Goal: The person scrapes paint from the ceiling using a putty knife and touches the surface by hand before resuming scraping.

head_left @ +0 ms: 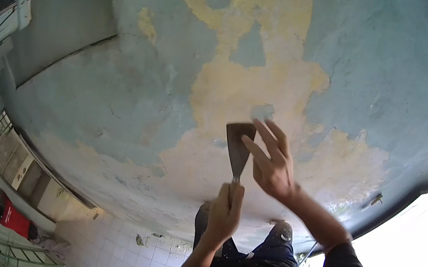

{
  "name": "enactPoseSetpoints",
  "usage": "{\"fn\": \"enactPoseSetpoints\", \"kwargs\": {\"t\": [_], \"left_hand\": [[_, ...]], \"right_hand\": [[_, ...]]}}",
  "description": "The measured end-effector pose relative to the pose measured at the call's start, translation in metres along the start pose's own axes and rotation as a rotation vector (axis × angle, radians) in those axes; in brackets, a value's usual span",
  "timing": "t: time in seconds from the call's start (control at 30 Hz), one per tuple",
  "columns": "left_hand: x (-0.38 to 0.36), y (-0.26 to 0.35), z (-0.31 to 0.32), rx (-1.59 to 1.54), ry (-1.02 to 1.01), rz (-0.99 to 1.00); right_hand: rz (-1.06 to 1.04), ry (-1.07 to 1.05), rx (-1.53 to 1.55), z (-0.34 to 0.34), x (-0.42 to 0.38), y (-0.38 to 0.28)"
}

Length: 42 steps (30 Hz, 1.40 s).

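Observation:
My left hand [224, 215] is closed round the handle of a putty knife [238, 144], its wide dark blade pointing up. Beside the blade is my right hand [275, 167], its fingers spread and one fingertip at the blade's edge. Behind both hands stands a wall [367, 75] with worn blue-green paint. A large bare patch [244, 90] of yellow and pale plaster shows on it, with some scraps of paint left inside.
To the right is a bright opening [412, 243]. A white-tiled floor [113, 247] lies below. At the lower left are a person in a red shirt [15, 220] and a metal railing [21, 252]. My legs [277, 245] stand close to the wall.

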<state>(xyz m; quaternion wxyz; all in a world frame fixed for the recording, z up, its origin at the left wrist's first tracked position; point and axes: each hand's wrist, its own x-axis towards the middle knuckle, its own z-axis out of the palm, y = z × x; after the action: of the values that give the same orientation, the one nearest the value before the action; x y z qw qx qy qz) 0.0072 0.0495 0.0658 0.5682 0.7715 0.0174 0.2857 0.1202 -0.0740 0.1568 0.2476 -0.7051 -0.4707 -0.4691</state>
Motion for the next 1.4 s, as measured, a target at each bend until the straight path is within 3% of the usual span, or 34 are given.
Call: {"fn": "enactPoseSetpoints", "kwargs": {"t": [0.07,0.1,0.17,0.27,0.3,0.37,0.5,0.63,0.7,0.83,1.03,1.1,1.4], "left_hand": [[-0.022,-0.004,0.006,-0.027,-0.109,-0.031],[-0.032,-0.006,0.009,-0.024,-0.131,-0.042],[-0.05,-0.01,0.017,0.05,-0.226,-0.078],[-0.07,-0.027,0.03,0.075,-0.347,-0.055],[-0.075,-0.031,0.031,0.128,-0.422,0.058],[-0.084,-0.037,0.043,0.08,-0.417,0.009],[-0.08,-0.023,0.051,0.017,-0.372,-0.109],[-0.08,-0.043,0.043,0.161,-0.369,-0.05],[-0.08,-0.04,0.035,-0.115,-0.307,-0.342],[-0.076,-0.052,0.016,-0.057,-0.324,-0.401],[-0.071,-0.052,0.016,0.025,-0.316,-0.47],[-0.074,-0.061,0.02,0.109,-0.312,-0.292],[-0.072,-0.055,0.033,-0.001,-0.38,-0.377]], "right_hand": [[0.319,0.101,0.071,0.004,-0.054,-0.014],[0.6,0.124,0.311,0.009,-0.085,-0.024],[1.012,-0.042,0.696,0.008,-0.136,-0.041],[1.182,-0.111,1.053,-0.003,-0.18,-0.059],[1.208,-0.1,1.046,-0.01,-0.183,-0.065],[1.535,0.144,1.503,-0.021,-0.181,-0.077],[1.442,-0.044,1.366,-0.02,-0.183,-0.072],[1.313,-0.158,1.229,0.003,-0.185,-0.063],[1.288,-0.176,1.217,0.012,-0.181,-0.063],[1.283,-0.252,1.275,0.019,-0.173,-0.059],[1.311,-0.108,1.344,0.029,-0.179,-0.059],[1.328,-0.027,1.376,0.025,-0.174,-0.055],[1.301,-0.003,1.365,0.011,-0.168,-0.044]]}}
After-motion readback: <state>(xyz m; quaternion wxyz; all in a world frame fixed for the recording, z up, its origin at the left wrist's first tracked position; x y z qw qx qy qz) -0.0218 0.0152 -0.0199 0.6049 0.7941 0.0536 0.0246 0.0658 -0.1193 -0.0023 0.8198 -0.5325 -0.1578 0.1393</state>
